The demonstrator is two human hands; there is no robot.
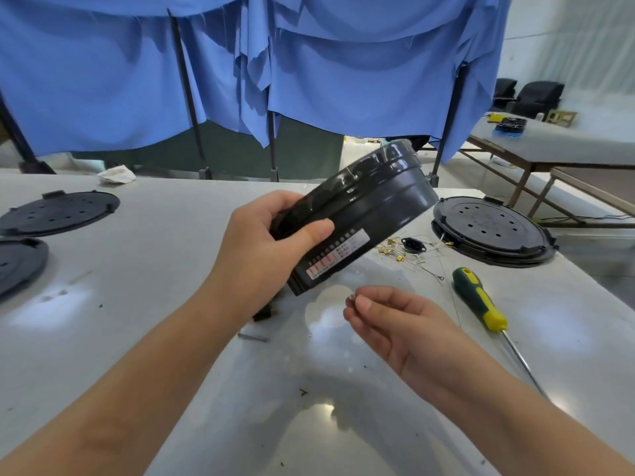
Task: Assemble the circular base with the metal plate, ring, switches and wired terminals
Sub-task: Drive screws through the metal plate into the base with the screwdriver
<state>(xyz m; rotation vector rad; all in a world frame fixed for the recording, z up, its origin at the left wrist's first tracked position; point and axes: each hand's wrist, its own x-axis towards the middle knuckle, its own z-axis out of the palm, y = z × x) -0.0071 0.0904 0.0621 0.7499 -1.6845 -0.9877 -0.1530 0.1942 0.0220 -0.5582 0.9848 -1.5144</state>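
Backdrop: blue cloth (pixel 343 73) hung behind a grey table (pixel 171 338).
Left hand (pixel 264 245): gripping the black round base (pixel 357 214), tilted, above the table.
Right hand (pixel 388 321): pinching a small silvery part (pixel 351 298), too small to identify.
Nearby: wired terminals (pixel 409 249), screwdriver (pixel 477 298), black disc (pixel 491 228).

— The circular base (pixel 357 214): what finish?
— Glossy black plastic, with a smooth printed label on its side.
— And the counter (pixel 154 304) under it?
— Smooth, pale, shiny enough to throw glare.
— Right of the base?
— A screwdriver (pixel 479 298) with a green and yellow plastic handle, bare metal shaft; matt black perforated discs (pixel 493 230).
— Behind?
— Blue cloth (pixel 343 63), creased.
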